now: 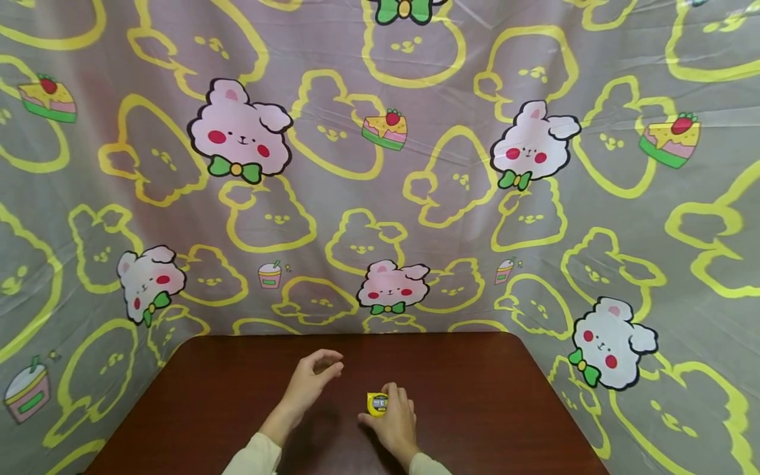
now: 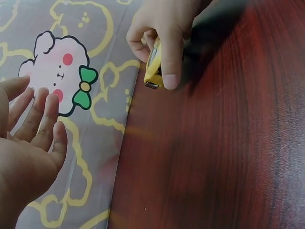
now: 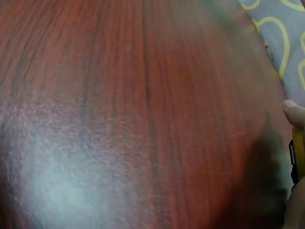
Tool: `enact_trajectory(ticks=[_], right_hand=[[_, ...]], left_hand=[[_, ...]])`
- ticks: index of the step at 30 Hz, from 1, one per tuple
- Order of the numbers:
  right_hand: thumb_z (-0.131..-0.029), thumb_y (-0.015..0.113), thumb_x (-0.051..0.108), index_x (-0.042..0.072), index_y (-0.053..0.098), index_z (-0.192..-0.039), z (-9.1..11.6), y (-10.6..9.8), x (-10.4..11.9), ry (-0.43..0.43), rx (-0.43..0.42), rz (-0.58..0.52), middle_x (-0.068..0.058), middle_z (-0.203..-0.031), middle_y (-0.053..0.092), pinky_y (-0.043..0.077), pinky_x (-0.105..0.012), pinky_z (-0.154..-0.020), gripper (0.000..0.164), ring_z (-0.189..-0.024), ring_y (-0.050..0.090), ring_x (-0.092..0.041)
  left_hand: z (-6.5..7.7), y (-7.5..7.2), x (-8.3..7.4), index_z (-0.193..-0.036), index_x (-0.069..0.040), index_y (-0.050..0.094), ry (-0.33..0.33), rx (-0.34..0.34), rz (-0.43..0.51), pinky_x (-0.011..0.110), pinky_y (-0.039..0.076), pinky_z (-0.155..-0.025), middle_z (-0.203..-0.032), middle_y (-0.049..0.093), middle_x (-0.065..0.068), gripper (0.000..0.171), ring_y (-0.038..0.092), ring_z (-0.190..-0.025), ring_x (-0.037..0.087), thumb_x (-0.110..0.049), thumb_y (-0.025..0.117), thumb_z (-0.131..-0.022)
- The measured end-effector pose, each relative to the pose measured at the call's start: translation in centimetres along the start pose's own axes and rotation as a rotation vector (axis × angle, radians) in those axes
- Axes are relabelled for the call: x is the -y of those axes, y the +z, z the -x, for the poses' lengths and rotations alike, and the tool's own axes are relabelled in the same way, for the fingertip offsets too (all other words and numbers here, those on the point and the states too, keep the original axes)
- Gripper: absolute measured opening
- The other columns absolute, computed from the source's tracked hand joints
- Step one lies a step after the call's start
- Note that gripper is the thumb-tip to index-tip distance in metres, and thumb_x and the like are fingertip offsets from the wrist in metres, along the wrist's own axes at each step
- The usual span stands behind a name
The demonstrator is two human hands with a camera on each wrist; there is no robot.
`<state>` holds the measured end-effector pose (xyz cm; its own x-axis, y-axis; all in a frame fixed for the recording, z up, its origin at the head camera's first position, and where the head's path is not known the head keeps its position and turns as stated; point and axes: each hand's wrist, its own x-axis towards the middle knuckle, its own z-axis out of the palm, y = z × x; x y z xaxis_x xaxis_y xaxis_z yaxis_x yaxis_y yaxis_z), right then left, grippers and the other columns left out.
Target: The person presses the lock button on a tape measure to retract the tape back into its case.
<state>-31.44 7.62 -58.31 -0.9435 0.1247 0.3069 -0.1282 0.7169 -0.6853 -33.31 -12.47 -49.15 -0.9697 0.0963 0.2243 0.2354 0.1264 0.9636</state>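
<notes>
My right hand (image 1: 396,422) grips a yellow tape measure (image 1: 377,404) between thumb and fingers, over the middle of the dark red wooden table (image 1: 475,396). In the left wrist view the tape measure (image 2: 154,67) points downward, its metal end hook showing at the lower corner. Only the thumb tip, part of a finger and a sliver of the tape measure (image 3: 299,148) show at the right edge of the right wrist view. My left hand (image 1: 311,382) is raised to the left of it, fingers loosely bent and apart, holding nothing; its palm shows in the left wrist view.
A grey curtain (image 1: 332,198) printed with yellow outlines and cartoon rabbits hangs behind and along both sides of the table. The table's far edge (image 1: 356,335) meets the curtain. Shadows of the hands fall on the wood.
</notes>
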Motion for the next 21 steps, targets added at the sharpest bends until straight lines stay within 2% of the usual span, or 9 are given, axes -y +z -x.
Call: enact_trajectory(ticks=[7,14,19,21], right_hand=[[-0.06,0.1,0.046,0.019,0.056,-0.105,0.5,0.5,-0.1,0.018,0.005,0.101,0.001,-0.097,0.055,0.042,-0.05,-0.073,0.07,-0.089,0.052,-0.027],[-0.06,0.098,0.053,0.018,0.055,-0.11,0.3,1.6,0.4,0.015,0.032,0.187,-0.002,-0.097,0.055,0.041,-0.051,-0.072,0.075,-0.088,0.052,-0.03],[-0.06,0.097,0.057,0.016,0.058,-0.12,0.1,1.4,0.5,-0.013,0.064,0.168,-0.008,-0.106,0.058,0.043,-0.054,-0.074,0.083,-0.092,0.053,-0.033],[-0.063,0.094,0.059,0.014,0.058,-0.126,-0.1,0.8,0.6,-0.024,0.094,0.14,-0.011,-0.111,0.058,0.044,-0.056,-0.075,0.085,-0.095,0.054,-0.034]], left_hand=[[0.4,0.0,0.2,-0.116,-0.005,0.071,-0.005,0.041,-0.027,0.043,0.054,-0.088,-0.106,0.071,0.01,0.019,0.069,-0.097,0.027,-0.014,0.071,-0.1],[0.8,-0.8,0.4,-0.115,-0.004,0.071,-0.012,0.021,-0.022,0.034,0.054,-0.084,-0.106,0.071,0.01,0.018,0.069,-0.096,0.026,-0.013,0.072,-0.099],[0.9,-1.1,0.4,-0.114,-0.003,0.071,-0.016,0.007,-0.003,0.035,0.054,-0.085,-0.107,0.071,0.011,0.018,0.068,-0.097,0.029,-0.01,0.074,-0.097],[0.9,-1.2,0.5,-0.114,-0.004,0.071,-0.013,0.004,-0.013,0.037,0.054,-0.086,-0.106,0.071,0.011,0.018,0.068,-0.098,0.031,-0.01,0.074,-0.097]])
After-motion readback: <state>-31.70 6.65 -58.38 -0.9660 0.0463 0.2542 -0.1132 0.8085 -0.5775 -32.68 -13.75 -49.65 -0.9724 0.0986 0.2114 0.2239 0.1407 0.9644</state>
